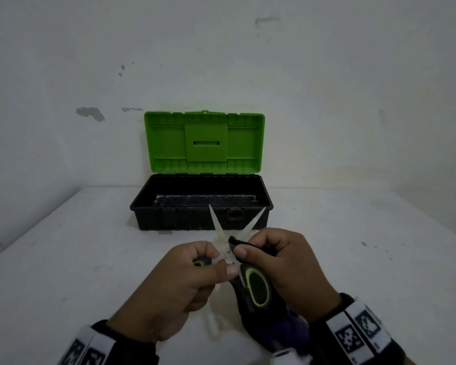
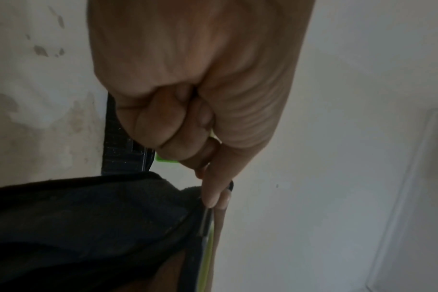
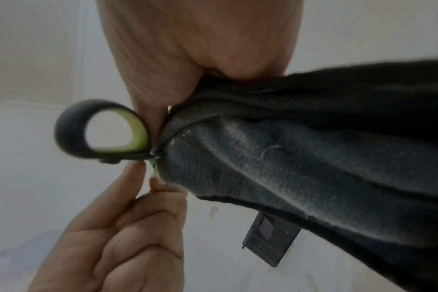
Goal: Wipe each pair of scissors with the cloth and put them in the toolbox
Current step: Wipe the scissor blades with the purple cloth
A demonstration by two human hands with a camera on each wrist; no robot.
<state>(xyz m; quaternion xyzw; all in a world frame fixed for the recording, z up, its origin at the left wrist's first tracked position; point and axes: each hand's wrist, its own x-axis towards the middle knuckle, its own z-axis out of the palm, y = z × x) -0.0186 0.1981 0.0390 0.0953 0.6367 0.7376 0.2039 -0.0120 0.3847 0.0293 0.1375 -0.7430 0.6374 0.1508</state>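
A pair of scissors (image 1: 257, 285) with black and lime-green handles is held above the table, its pale blades spread in a V toward the toolbox. My left hand (image 1: 195, 277) pinches the scissors near the pivot, and one handle loop (image 3: 70, 134) shows beside it. My right hand (image 1: 279, 259) grips a dark cloth (image 1: 237, 242) against the base of the right blade. The rest of the cloth (image 3: 300, 158) hangs under that hand. The toolbox (image 1: 182, 219) stands behind, its black base showing no scissors and its green lid (image 1: 203, 140) upright.
The white table (image 1: 77, 259) meets a white wall behind the toolbox. A pale object (image 1: 212, 325) lies on the table under my hands, too faint to identify. Another white thing (image 1: 287, 356) shows at the bottom edge beneath the cloth.
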